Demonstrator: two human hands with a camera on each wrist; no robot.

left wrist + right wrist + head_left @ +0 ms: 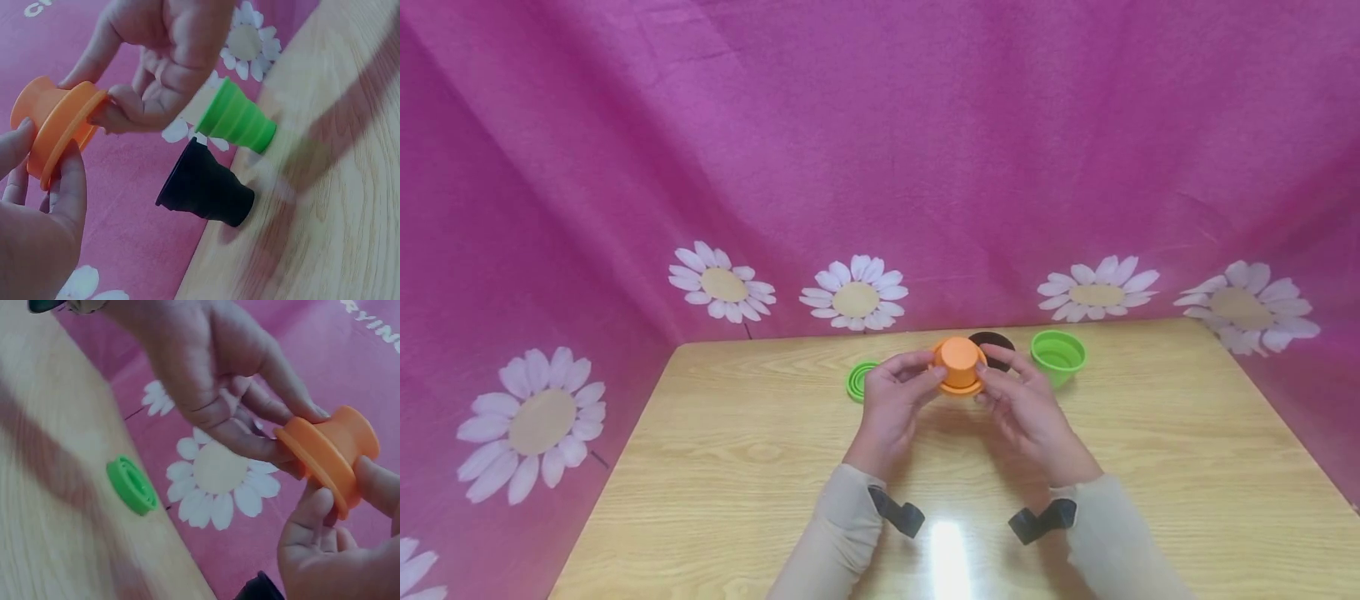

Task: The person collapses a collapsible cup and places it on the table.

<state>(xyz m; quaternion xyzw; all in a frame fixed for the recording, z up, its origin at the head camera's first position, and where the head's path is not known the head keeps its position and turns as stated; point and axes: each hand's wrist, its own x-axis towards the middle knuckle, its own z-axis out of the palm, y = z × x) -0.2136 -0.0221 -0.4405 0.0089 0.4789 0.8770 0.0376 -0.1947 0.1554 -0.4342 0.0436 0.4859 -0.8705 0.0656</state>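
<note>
Both hands hold an orange collapsible silicone cup in the air above the far part of the table. Its wide rim is folded down while the narrow base stands out, pointing up in the head view. The left hand pinches the rim from the left, thumb on the outer side. On the opposite side, the right hand grips the same rim between thumb and fingers. The left wrist view shows left-hand fingertips tucked under the rim. Just behind the cup stands a black collapsible cup, partly covered in the head view.
An extended green collapsible cup stands upright right of the black one. To the left, a flattened green collapsible cup lies on the wooden table. A pink cloth with printed daisies hangs behind the table.
</note>
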